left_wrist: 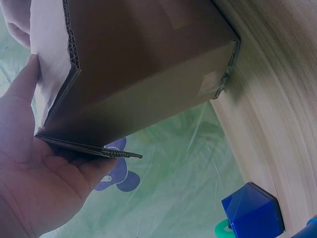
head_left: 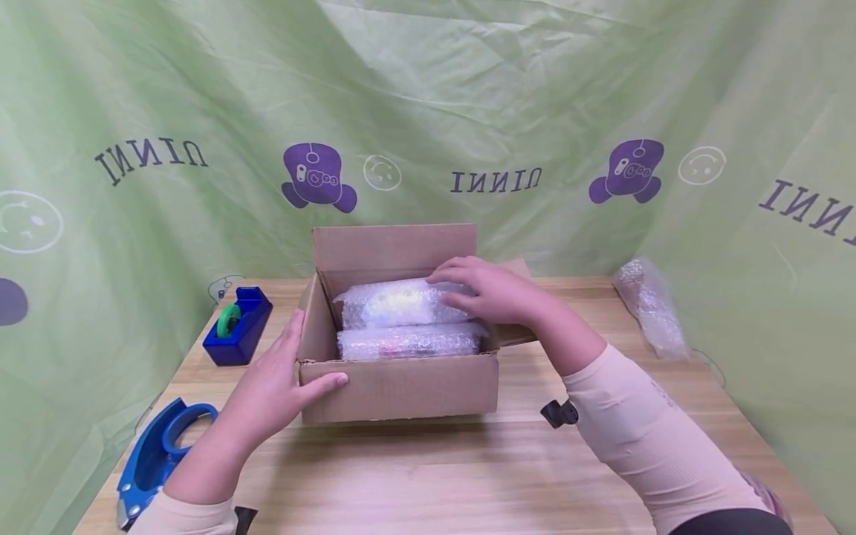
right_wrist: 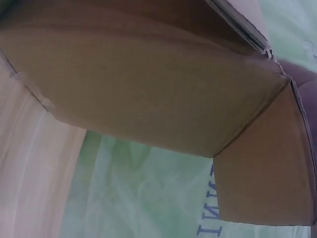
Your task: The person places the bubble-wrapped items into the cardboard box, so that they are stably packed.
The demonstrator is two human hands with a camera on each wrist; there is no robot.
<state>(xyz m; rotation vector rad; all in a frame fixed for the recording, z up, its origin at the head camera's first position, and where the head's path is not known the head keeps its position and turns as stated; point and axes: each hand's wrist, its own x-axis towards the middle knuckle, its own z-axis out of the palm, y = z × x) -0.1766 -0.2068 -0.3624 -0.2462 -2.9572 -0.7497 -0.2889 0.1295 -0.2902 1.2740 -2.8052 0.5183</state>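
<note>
A brown cardboard box (head_left: pixel 401 390) stands on the table with its top flaps raised or folded out. Inside it lie two packages in bubble wrap, the rear one (head_left: pixel 394 303) higher than the front one (head_left: pixel 409 342). My left hand (head_left: pixel 270 386) grips the box's front left corner, thumb on the front wall; in the left wrist view the hand (left_wrist: pixel 44 178) has cardboard flaps between thumb and fingers. My right hand (head_left: pixel 491 292) reaches over the right wall, its fingers resting on the rear package. The right wrist view mostly shows a box side (right_wrist: pixel 138 89).
To the left stands a blue tape dispenser (head_left: pixel 250 327) with a green roll. A blue handled tool (head_left: pixel 150 453) lies near the left forearm. Loose bubble wrap (head_left: pixel 649 308) sits at the back right edge. Behind the table hangs a green printed curtain (head_left: pixel 428 96).
</note>
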